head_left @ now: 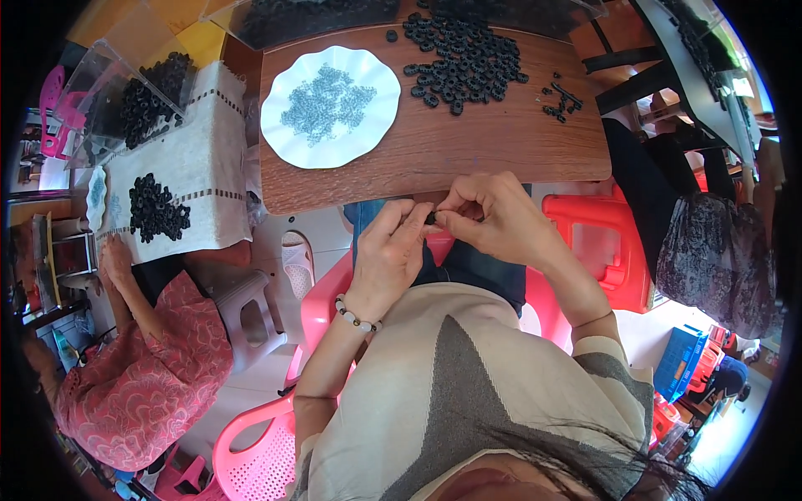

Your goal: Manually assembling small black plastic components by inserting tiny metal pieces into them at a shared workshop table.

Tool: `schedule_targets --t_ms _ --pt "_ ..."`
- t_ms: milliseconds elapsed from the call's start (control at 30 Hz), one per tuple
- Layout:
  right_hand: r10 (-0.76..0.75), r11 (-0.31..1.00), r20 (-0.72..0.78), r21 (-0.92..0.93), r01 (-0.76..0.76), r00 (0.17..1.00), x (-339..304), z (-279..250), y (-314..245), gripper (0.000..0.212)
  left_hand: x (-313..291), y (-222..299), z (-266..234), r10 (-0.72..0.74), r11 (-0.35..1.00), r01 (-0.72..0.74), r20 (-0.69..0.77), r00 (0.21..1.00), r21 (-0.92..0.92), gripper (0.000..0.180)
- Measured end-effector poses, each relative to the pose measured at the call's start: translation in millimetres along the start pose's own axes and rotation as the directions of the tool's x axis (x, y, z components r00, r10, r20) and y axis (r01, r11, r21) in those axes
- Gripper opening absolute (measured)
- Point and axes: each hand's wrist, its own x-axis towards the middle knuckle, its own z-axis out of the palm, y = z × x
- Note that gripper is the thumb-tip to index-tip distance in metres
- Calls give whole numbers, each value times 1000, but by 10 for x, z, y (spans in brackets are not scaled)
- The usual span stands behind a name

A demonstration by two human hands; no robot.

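Note:
Just beyond the near edge of the wooden table (468, 154), both my hands meet over my lap. My left hand (391, 250), with a beaded bracelet at its wrist, pinches a small black ring-like part (431, 219) between thumb and fingers. The fingertips of my right hand (497, 215) are closed against the same part from the other side; whether they hold a tinier piece is hidden. On the table, a white wavy-rimmed plate (280, 138) bears many tiny clear pieces (327, 102). Right of it spreads a pile of similar black parts (464, 63).
Several small black bits (564, 102) lie at the table's right. A dark-filled clear bin stands at the far edge. Leftward, a co-worker in a red patterned garment (150, 376) sits at a cloth-covered table (209, 167) with more black parts. A red stool (601, 242) stands right.

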Motion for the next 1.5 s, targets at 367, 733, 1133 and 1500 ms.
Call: schedule_targets --t_ms 367,733,1133,1500 --pt "-15 999 42 -39 17 999 61 68 50 10 -23 -41 -18 27 992 -32 44 999 123 32" --pt "-120 826 307 558 -77 944 174 50 495 36 71 183 -211 -35 997 35 8 999 67 32" --pt "-229 385 432 863 -326 872 15 216 547 48 127 217 -209 151 970 -150 8 988 192 37" --pt "-67 457 351 843 -284 934 -68 341 541 50 19 139 -114 37 996 -44 83 996 80 39"
